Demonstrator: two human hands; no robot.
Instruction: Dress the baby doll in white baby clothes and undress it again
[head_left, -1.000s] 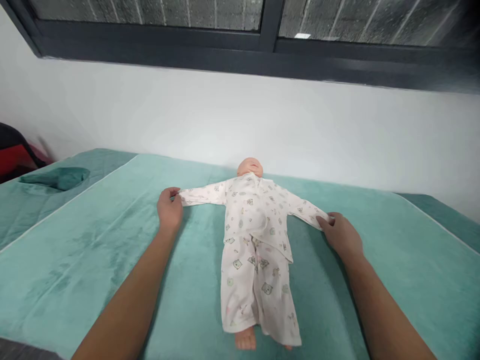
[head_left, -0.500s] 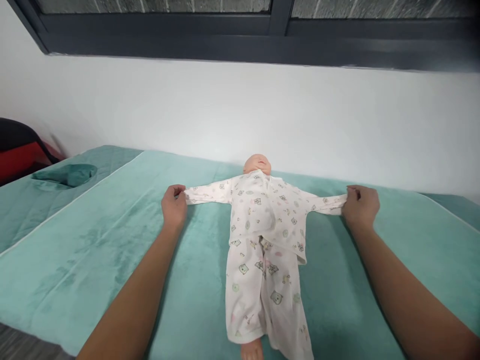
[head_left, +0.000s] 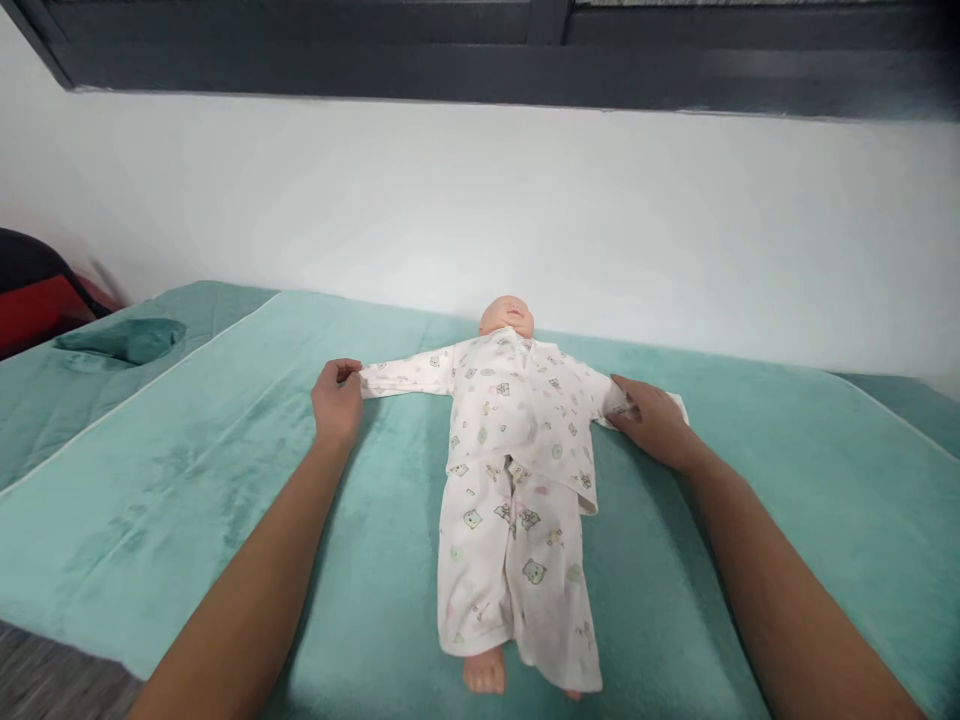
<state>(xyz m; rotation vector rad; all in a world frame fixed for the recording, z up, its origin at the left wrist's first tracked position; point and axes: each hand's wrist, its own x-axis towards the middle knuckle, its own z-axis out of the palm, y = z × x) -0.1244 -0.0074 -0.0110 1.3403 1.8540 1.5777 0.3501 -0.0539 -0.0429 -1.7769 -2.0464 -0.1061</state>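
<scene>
A baby doll [head_left: 507, 315] lies on its back, its head toward the wall. It wears a white printed long-sleeved top [head_left: 502, 395] and matching trousers [head_left: 480, 560]; one bare foot shows fully below a leg hem, the other only in part. My left hand [head_left: 337, 400] pinches the cuff of the left-hand sleeve [head_left: 409, 375], which is pulled out sideways. On the other side my right hand [head_left: 651, 418] is closed around the middle of the right-hand sleeve [head_left: 596, 390], whose cuff end sticks out past the hand. The doll's own hands are hidden.
A green padded cover [head_left: 187, 460] lies under the doll, with a bunched green cloth [head_left: 124, 340] at the far left. Beyond it rise a white wall [head_left: 420, 200] and a dark window frame [head_left: 420, 70]. A red and black object [head_left: 37, 300] stands at the left edge.
My right hand pulled the right-hand sleeve out straight by its cuff, then moved inward along it to the middle. My left hand keeps its pinch on the other cuff.
</scene>
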